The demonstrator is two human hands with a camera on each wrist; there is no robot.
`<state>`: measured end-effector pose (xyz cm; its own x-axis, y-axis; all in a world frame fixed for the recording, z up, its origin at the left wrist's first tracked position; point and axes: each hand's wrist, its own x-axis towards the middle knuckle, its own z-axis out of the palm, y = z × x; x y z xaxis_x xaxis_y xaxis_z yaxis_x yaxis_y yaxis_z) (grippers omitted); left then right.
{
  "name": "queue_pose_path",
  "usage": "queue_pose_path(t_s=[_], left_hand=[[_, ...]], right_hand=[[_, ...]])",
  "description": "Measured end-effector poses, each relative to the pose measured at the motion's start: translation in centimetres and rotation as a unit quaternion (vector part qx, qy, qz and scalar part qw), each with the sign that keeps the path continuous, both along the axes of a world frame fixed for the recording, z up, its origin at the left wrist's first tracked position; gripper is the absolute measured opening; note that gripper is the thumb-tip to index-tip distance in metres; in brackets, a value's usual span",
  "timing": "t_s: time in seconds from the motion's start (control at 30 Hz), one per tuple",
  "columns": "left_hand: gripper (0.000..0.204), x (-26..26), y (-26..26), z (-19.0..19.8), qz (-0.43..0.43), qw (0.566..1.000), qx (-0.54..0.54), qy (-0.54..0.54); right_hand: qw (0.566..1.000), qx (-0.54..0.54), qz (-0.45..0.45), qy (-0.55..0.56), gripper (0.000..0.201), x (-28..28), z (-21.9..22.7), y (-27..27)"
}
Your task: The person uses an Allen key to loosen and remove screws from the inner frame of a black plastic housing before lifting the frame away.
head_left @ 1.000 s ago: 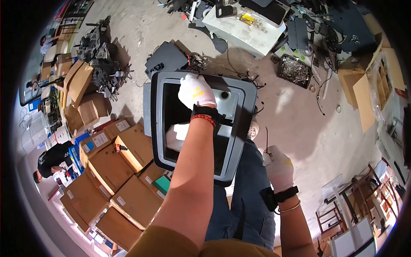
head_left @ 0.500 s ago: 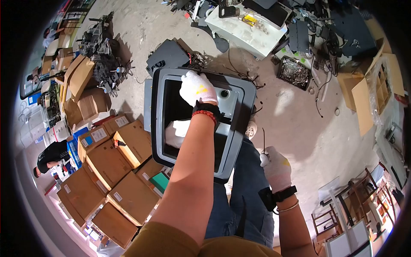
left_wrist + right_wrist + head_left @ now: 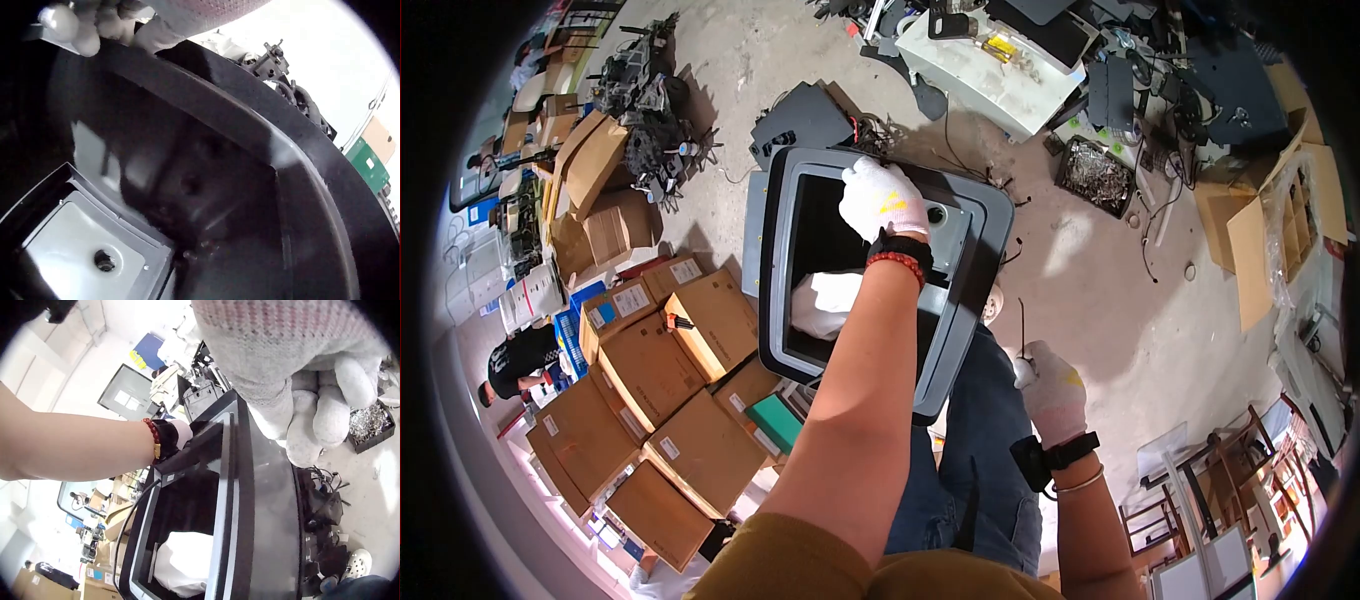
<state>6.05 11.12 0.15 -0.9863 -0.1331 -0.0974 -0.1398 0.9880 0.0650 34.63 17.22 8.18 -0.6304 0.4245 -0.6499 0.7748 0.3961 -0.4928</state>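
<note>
A dark plastic housing (image 3: 985,235) with a grey-edged rectangular opening stands before me. My left hand (image 3: 885,203), in a white glove, grips its far rim. In the left wrist view the fingertips (image 3: 89,41) curl at the rim, next to a pale metal edge. Inside lie a crumpled white bag (image 3: 825,305) and a light grey panel (image 3: 952,238) with a round hole. To the right of the housing, my gloved right hand (image 3: 1057,397) pinches a thin dark rod (image 3: 1022,322) pointing away from me. Its fingers are curled in the right wrist view.
Cardboard boxes (image 3: 650,375) stand at the left, with a person (image 3: 522,362) behind them. A white cabinet (image 3: 990,75) carries parts at the back. Beside it is a black tray (image 3: 1095,178) of small metal pieces. Cables and an open carton (image 3: 1232,235) lie to the right.
The head view has shifted slightly. Both hands keep their holds, the left on the housing's rim and the right on the thin rod.
</note>
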Motion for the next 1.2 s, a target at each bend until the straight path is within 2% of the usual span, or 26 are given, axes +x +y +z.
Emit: queue_pose_path(t_s=[0.13,0.33,0.4,0.53,0.6,0.67,0.73,0.77,0.83,0.93,1.07,1.2], left_hand=[[0.027,-0.4,-0.6,-0.1,-0.038,0.999,0.024,-0.01],[0.024,-0.1,-0.4,0.0,0.001,0.999,0.04,-0.015],[0.024,0.4,-0.2,-0.1,0.021,0.996,0.081,0.032],[0.024,0.2,-0.4,-0.4,0.013,0.996,0.08,0.038],[0.024,-0.4,-0.8,-0.2,0.008,0.995,0.102,-0.011],[0.025,-0.7,-0.7,0.3,-0.008,0.998,0.06,-0.006],[0.025,-1.1,-0.7,0.4,0.004,0.997,0.016,-0.076],[0.025,-0.7,-0.7,0.3,0.003,0.997,0.016,-0.077],[0.025,0.2,-0.8,-0.1,0.0,0.997,0.072,0.023],[0.024,0.7,-0.8,-0.7,0.005,0.993,0.086,0.079],[0.025,0.0,-0.9,-0.4,0.009,0.991,0.129,0.038],[0.024,-0.4,-0.5,0.6,0.016,0.996,0.08,-0.022]], right_hand=[[1.0,0.018,0.022,0.007,0.017,0.1,0.0,-0.1],[1.0,0.001,0.022,-0.013,0.018,0.0,-0.1,-0.2],[1.0,0.005,0.023,-0.007,0.018,0.1,-0.3,-0.3],[0.999,0.014,0.028,0.005,0.019,0.0,-0.1,-0.3],[0.999,0.015,0.032,-0.001,0.019,0.1,-0.3,-0.2],[0.999,0.014,0.035,-0.005,0.019,0.1,-0.6,-0.3],[0.999,0.005,0.034,-0.013,0.018,0.1,-0.8,-0.3],[0.999,0.005,0.034,-0.014,0.018,0.1,-0.7,-0.3],[1.0,0.004,0.023,0.018,0.018,-0.2,-0.3,-0.4],[1.0,-0.002,0.019,-0.002,0.018,-0.4,-0.4,-0.4],[1.0,0.012,0.029,-0.004,0.017,-0.3,-0.3,-0.2],[1.0,0.004,0.027,0.001,0.017,-0.1,-0.8,-0.3]])
